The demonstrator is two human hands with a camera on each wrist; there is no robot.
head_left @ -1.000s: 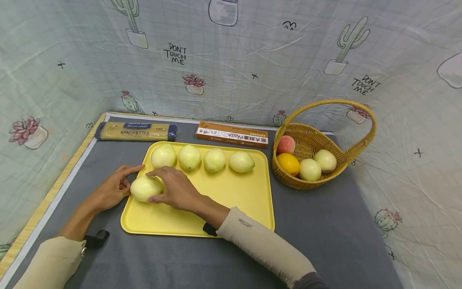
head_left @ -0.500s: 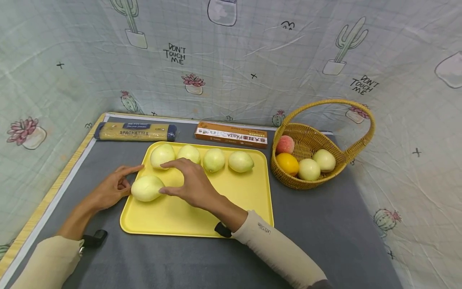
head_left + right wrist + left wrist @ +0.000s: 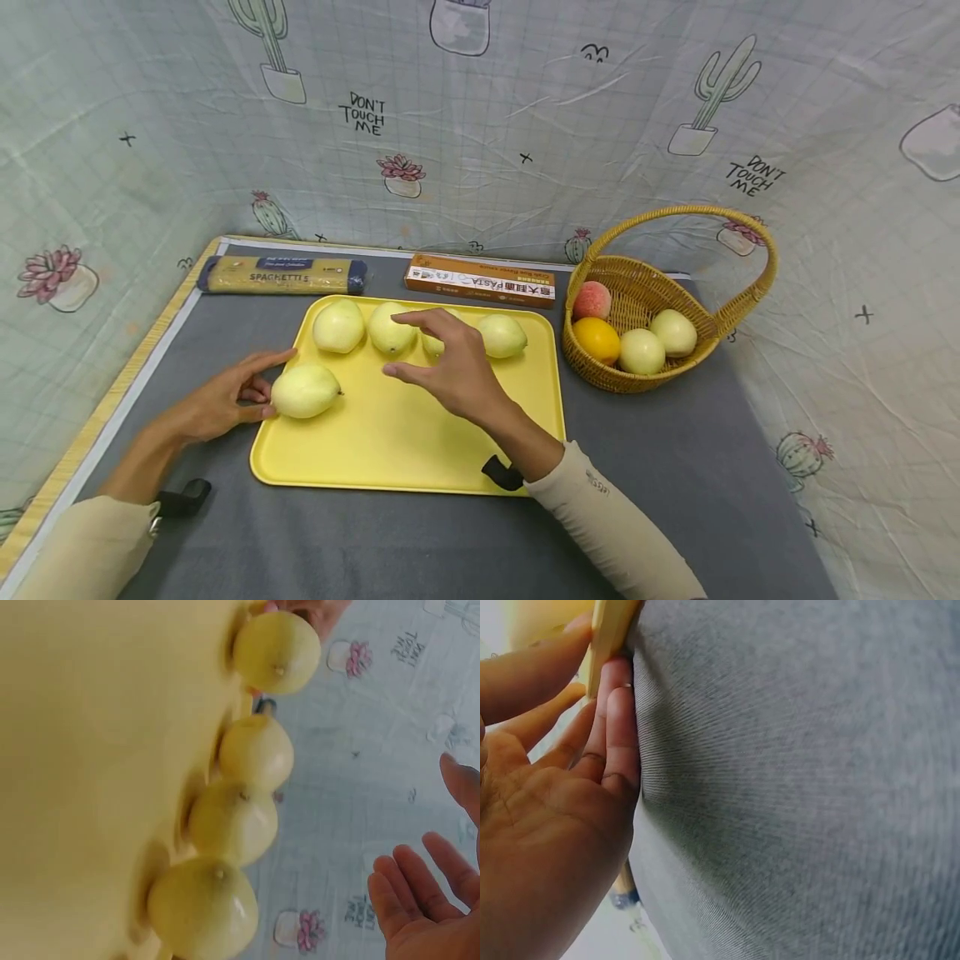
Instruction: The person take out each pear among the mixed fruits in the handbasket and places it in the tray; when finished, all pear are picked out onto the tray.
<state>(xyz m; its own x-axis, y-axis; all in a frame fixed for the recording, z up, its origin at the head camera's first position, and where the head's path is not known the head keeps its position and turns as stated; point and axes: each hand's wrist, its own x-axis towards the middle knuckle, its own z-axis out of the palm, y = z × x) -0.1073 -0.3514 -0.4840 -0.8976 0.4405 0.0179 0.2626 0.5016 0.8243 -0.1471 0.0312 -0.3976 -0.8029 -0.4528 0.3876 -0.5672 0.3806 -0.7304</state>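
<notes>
On the left of the yellow tray (image 3: 405, 429) lies a pale green oval fruit (image 3: 305, 391), its kind unclear, with its small stem pointing right. My left hand (image 3: 217, 402) is at the tray's left rim, thumb tip beside this fruit. In the left wrist view the thumb and fingers touch the tray rim (image 3: 606, 637). Above the tray's middle, my right hand (image 3: 463, 371) has thumb and fingers spread apart and holds nothing. Similar fruits (image 3: 338, 326) stand in a row along the far side, one partly hidden behind the right hand. The right wrist view shows the fruits (image 3: 202, 907) too.
A wicker basket (image 3: 633, 279) with a tall handle stands right of the tray. It holds a peach (image 3: 592, 300), an orange fruit (image 3: 597, 340) and two pale fruits (image 3: 642, 352). Behind the tray lie a spaghetti pack (image 3: 281, 275) and a pasta box (image 3: 480, 281).
My right hand has let go of the front left fruit and moved right, away from it. The fruit stays on the tray. My left thumb has shifted slightly toward the front.
</notes>
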